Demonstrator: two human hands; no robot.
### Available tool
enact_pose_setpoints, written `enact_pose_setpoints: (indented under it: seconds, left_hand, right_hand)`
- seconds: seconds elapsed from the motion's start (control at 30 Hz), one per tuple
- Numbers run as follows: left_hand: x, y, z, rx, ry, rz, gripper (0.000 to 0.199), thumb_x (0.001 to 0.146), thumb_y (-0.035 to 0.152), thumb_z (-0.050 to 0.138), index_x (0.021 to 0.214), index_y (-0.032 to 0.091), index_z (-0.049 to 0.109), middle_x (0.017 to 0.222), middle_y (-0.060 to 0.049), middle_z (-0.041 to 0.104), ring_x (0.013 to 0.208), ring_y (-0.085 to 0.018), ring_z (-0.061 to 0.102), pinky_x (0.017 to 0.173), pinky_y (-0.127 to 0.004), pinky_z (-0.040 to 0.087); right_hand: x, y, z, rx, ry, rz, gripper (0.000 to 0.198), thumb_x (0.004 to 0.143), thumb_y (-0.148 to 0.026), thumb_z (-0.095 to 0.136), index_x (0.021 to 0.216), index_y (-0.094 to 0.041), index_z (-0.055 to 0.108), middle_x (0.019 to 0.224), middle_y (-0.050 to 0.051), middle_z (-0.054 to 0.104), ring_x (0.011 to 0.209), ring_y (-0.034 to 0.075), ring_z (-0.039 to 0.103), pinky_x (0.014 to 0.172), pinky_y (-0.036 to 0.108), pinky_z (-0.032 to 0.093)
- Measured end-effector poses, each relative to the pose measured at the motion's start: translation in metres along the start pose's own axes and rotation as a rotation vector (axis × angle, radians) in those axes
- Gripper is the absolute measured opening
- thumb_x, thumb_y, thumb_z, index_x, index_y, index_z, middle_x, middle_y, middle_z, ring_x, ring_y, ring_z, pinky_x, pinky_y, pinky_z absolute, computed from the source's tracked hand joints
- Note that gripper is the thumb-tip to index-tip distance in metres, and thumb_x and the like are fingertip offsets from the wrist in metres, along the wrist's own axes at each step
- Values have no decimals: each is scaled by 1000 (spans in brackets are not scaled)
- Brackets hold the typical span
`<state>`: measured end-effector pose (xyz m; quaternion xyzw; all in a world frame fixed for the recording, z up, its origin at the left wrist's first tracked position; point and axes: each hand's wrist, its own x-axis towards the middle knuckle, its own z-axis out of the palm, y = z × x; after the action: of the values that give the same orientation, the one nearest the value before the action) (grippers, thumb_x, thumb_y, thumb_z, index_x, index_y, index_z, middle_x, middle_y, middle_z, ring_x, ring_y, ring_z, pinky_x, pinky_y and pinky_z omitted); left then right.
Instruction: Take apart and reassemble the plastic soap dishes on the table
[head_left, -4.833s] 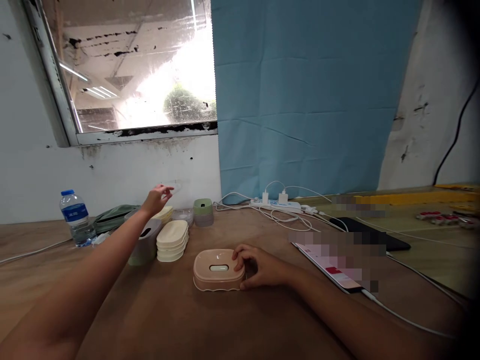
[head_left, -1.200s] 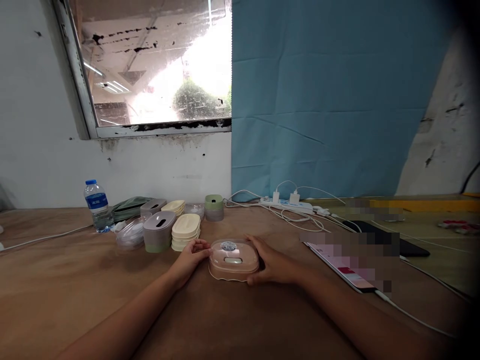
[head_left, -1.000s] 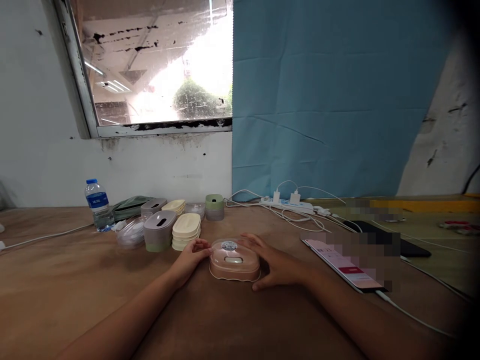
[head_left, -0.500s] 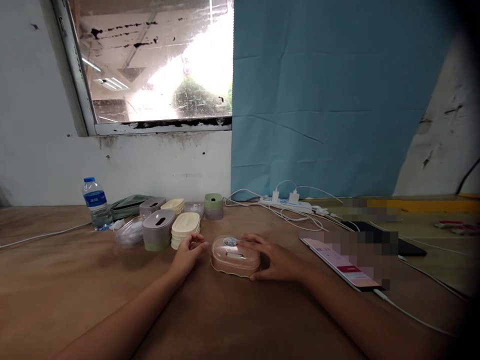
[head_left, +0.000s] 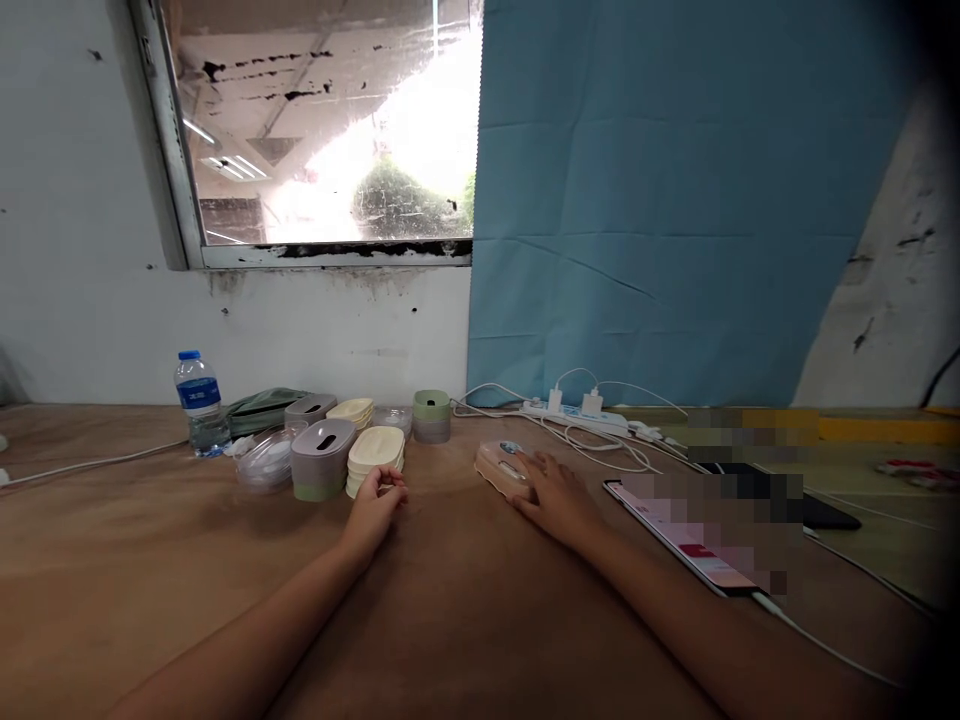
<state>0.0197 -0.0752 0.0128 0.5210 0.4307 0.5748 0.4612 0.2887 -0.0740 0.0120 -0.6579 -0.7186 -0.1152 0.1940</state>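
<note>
A pinkish oval box (head_left: 496,468) with a clear plastic cover and a round patterned spot on top sits on the brown table. My right hand (head_left: 559,500) grips its right side, fingers over the top and thumb at the near edge. My left hand (head_left: 376,505) rests on the table with loosely curled fingers and nothing visible in them. Just behind it stands a stack of cream oval lids (head_left: 376,450). To the left of that stack is a lilac and green oval container (head_left: 324,462) with a dark slot in its top.
Clear plastic pieces (head_left: 264,462), a water bottle (head_left: 201,400) and a green pouch (head_left: 262,408) lie at the left. A green and grey container (head_left: 432,418) stands near the wall. White cables and a power strip (head_left: 577,418) lie behind; a charging phone (head_left: 686,535) is at the right.
My right hand has moved the pinkish box away to the right and back, turning it. My left hand remains near the cream stack, now apart from the box.
</note>
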Motion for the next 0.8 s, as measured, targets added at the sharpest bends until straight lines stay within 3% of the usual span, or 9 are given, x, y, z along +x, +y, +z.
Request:
enact_pose_setpoints:
  seconds: [0.23, 0.5, 0.6, 0.8]
  left_hand:
    - [0, -2, 1, -22, -27, -32, 20, 56, 20, 56, 73, 18, 46, 66, 5, 48, 53, -8, 50, 53, -20, 37]
    - [2, -2, -2, 24, -3, 37, 16, 57, 18, 55, 71, 18, 47, 67, 5, 48, 51, -7, 47, 52, -20, 36]
    - [3, -2, -5, 155, -15, 155, 13, 60, 16, 53, 72, 19, 49, 65, 4, 47, 54, -9, 44, 54, -20, 34]
    - [7, 15, -22, 503, 91, 565, 10, 66, 12, 50, 71, 20, 50, 74, -1, 51, 75, -16, 47, 72, -25, 36]
  right_hand:
    - [47, 9, 33, -81, 106, 167, 42, 79, -34, 48, 118, -23, 45, 119, 16, 44, 100, 33, 48, 84, 46, 31]
    - [93, 33, 58, -36, 102, 247, 49, 76, -25, 46, 124, -21, 40, 132, 17, 31, 113, 36, 38, 88, 48, 29]
    - [97, 41, 62, -13, 95, 245, 52, 75, -24, 45, 126, -20, 38, 135, 16, 28, 116, 37, 34, 89, 50, 27]
    - [94, 56, 56, 42, 119, 174, 54, 75, -15, 41, 129, -17, 37, 135, 15, 29, 119, 34, 32, 94, 46, 26]
